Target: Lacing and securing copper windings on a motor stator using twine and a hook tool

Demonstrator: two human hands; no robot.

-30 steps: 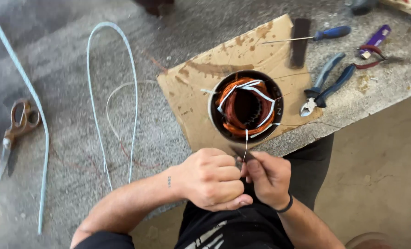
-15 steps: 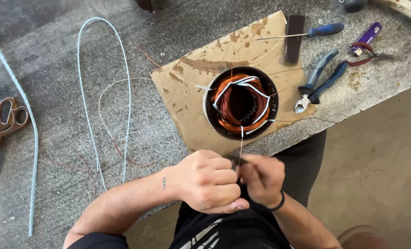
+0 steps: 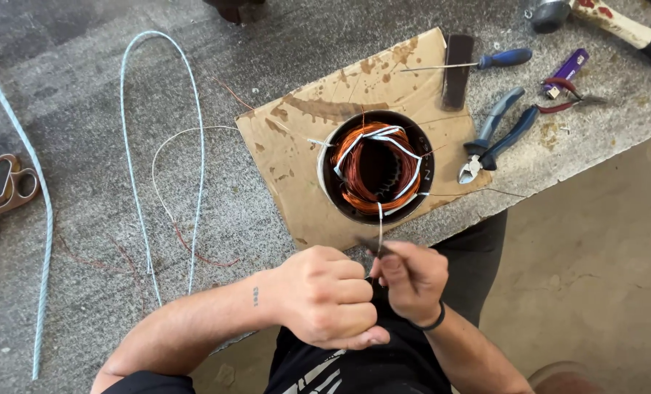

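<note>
— Fingers first: what are they doing?

— Fingers of the left hand are curled into a tight fist, and those of the right hand are pinched narrow. Both close on a thin white wire that runs up from the hands to the motor stator. A small dark tool tip shows by the right fingers; what it is I cannot tell.

— Where is the stator?

— It stands upright on a stained sheet of cardboard, near the front edge of the grey surface, just above the hands. Copper windings fill its dark round shell, with white sleeving looped across the top. The cardboard seems placed to pad it against the stone.

— Why so close to the edge?

— Probably so the wire reaches the hands taut and short.

— What else lies around?

— To the right, within easy reach: blue-handled pliers, a blue screwdriver, a purple lighter and a hammer. To the left, well apart: a long loop of pale blue cord, loose white wire and scissors.
</note>
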